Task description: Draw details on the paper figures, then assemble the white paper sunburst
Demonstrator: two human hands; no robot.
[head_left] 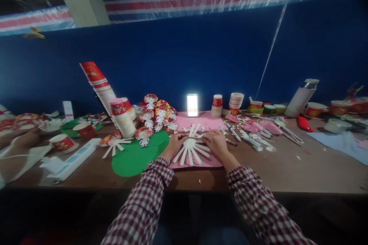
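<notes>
A white paper cup cut into strips (190, 146) lies splayed like a sunburst on a pink sheet (201, 121) in front of me. My left hand (174, 144) is at its left side, fingers closed on the upper left strips. From the right, my right hand (216, 143) grips the strips on that side with bent fingers. The fingertips of both hands come close together above the cup's middle and hide part of it. Small white paper scraps are scattered around the pink sheet.
Left of the sheet lies a green oval sheet (138, 160), with paper figures (161, 115) behind it. Stacked paper cups (123, 116) lean nearby. A power strip (76, 159) and another person's hand (24, 141) are farther left. Markers (234, 132) and a tilted bottle (301, 97) stand right.
</notes>
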